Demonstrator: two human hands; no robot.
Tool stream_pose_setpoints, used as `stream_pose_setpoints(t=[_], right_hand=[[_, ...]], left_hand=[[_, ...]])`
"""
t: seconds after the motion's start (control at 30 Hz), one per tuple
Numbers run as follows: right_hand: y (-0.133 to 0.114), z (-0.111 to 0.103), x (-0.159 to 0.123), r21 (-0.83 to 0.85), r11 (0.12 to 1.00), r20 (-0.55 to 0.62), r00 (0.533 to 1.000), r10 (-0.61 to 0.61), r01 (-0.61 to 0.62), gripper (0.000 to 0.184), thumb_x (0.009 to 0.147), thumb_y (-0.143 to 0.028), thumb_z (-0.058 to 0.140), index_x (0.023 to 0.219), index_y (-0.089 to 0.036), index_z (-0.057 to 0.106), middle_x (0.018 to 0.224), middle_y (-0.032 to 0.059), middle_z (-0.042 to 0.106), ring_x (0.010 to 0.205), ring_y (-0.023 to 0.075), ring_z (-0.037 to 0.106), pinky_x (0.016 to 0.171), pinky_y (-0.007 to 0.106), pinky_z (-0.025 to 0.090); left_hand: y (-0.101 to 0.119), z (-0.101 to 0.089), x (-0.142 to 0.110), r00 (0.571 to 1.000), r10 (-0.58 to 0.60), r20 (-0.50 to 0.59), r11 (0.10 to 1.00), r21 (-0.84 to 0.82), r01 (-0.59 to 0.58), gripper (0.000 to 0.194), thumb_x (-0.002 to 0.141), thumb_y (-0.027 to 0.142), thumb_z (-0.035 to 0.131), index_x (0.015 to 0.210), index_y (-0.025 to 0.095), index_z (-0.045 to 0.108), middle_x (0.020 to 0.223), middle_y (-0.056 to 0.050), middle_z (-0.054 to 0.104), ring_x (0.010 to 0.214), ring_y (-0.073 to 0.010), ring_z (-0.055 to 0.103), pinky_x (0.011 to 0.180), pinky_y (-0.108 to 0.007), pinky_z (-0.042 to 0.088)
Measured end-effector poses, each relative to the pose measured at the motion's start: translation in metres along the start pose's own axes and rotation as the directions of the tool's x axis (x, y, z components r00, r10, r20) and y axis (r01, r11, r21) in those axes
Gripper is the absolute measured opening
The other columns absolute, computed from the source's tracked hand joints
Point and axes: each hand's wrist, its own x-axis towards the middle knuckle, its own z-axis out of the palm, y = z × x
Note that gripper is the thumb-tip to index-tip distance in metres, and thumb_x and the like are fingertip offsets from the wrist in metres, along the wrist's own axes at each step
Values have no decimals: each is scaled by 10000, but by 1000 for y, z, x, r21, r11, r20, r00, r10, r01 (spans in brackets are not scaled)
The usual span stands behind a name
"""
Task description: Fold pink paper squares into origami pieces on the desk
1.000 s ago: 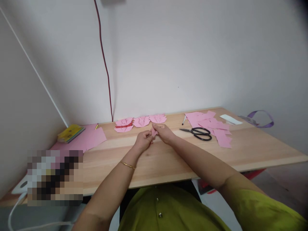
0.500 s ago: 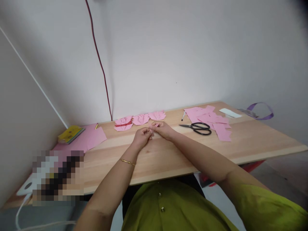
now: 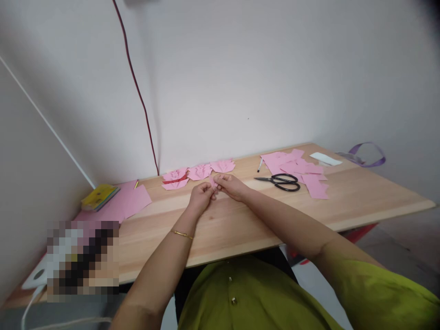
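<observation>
A small piece of pink paper (image 3: 212,181) is pinched between my two hands above the middle of the table. My left hand (image 3: 201,196) grips it from the left with closed fingers. From the other side, my right hand (image 3: 231,186) holds it between thumb and fingers. Much of the paper is hidden by the fingers, so its exact shape cannot be told. Just beyond my hands lie cut and folded pink paper pieces (image 3: 199,172) in a row, with a red strip (image 3: 174,179) across the left one.
Black-handled scissors (image 3: 280,182) lie right of my hands, beside loose pink paper scraps (image 3: 302,169) and a pen (image 3: 260,164). At left, a yellow pack (image 3: 99,197) rests on pink sheets (image 3: 137,200). A white strip (image 3: 326,159) is at the far right of the wooden table (image 3: 237,233).
The pink paper now stands more upright between my fingers, with more of it showing. My hands stay in nearly the same place. The view has shifted slightly.
</observation>
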Motion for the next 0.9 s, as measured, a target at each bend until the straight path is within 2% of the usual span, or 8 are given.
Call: stream_pose_setpoints(t=[0.13, 0.37, 0.6, 0.7, 0.8, 0.9], right_hand=[[-2, 1, -2, -22, 1000, -1, 1000, 9, -9, 305, 669, -405, 728, 733, -160, 557, 586, -40, 550, 558, 89, 482, 577, 231, 368], [-1, 1, 0, -47, 999, -67, 998, -12, 9, 273, 664, -381, 730, 712, -151, 592, 581, -44, 558, 518, 70, 427, 536, 223, 313], [2, 1, 1, 5, 1000, -79, 997, 14, -14, 299, 651, -394, 742, 749, -151, 597, 631, -31, 579, 549, 72, 460, 561, 222, 352], [0, 2, 1, 49, 999, -72, 997, 18, -14, 289, 644, -379, 751, 701, -149, 586, 613, -30, 575, 547, 73, 464, 563, 226, 361], [-4, 2, 0, 111, 994, -37, 999, 29, -25, 294, 658, -389, 743, 663, -149, 574, 625, -25, 576, 556, 75, 481, 574, 233, 384], [-7, 2, -1, 159, 986, 16, 999, 52, -54, 290, 662, -384, 748, 669, -147, 581, 649, -16, 587, 578, 81, 506, 579, 234, 405]], left_hand=[[-3, -2, 1, 1000, -25, 3, 999, -19, 25, 260, 718, 394, 632, 671, 139, 610, 553, -2, 579, 482, -85, 485, 503, -211, 343], [-1, -5, -1, 998, -45, 51, 999, -16, 46, 249, 700, 381, 671, 705, 132, 652, 544, -2, 587, 486, -86, 494, 499, -206, 335], [-2, -6, 0, 997, -72, 17, 993, -87, 73, 277, 687, 399, 698, 668, 131, 630, 510, 14, 566, 438, -65, 448, 460, -195, 305], [-1, -6, 0, 993, -93, 72, 979, -174, 104, 269, 658, 375, 730, 721, 130, 640, 625, -11, 626, 496, -70, 501, 531, -208, 397], [2, -8, -1, 981, -124, 153, 951, -265, 161, 319, 697, 424, 691, 818, 133, 643, 802, -67, 674, 570, -96, 559, 651, -283, 487], [5, -11, -2, 931, -223, 289, 854, -403, 329, 351, 766, 459, 616, 850, 120, 648, 821, -106, 678, 575, -113, 576, 672, -331, 511]])
